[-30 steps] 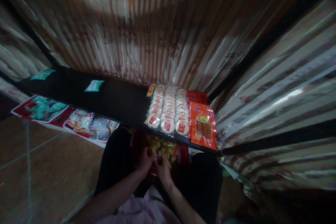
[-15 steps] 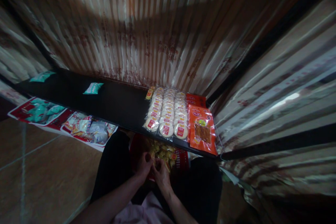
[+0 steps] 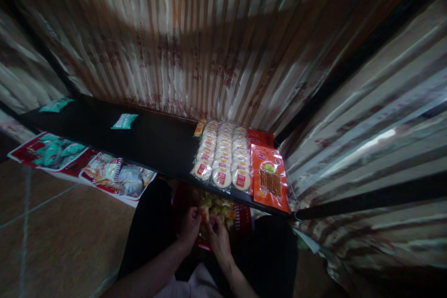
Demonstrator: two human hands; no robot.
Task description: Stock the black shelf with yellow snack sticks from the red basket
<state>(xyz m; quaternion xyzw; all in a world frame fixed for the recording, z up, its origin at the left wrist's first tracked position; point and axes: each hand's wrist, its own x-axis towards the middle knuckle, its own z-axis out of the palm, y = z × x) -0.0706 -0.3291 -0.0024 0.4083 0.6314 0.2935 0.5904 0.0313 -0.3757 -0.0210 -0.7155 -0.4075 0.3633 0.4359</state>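
Snack packet (image 3: 204,214), small, yellow-orange, pinched between both hands' fingers (image 3: 195,214)

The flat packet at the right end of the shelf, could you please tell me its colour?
Orange packet, with a clear window showing brown sticks; seen in the head view.

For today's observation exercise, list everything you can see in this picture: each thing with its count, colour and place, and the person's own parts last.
Shelf: one, black, running along the striped curtain.
Striped curtain: cream and brown, behind and to the right of the shelf.
Round snack packs: three rows, white with red labels, on the shelf's right part.
Orange packets: two at least, right end of the shelf.
Small yellow packet: one, at the far end of the rows.
Green packets: two, on the shelf's left part.
Red bags of snacks: two, on the floor at left.
Bag of yellow snacks: one, red, on the lap.
Left hand: at the bag, on a small yellow snack.
Right hand: beside it, on the same snack.
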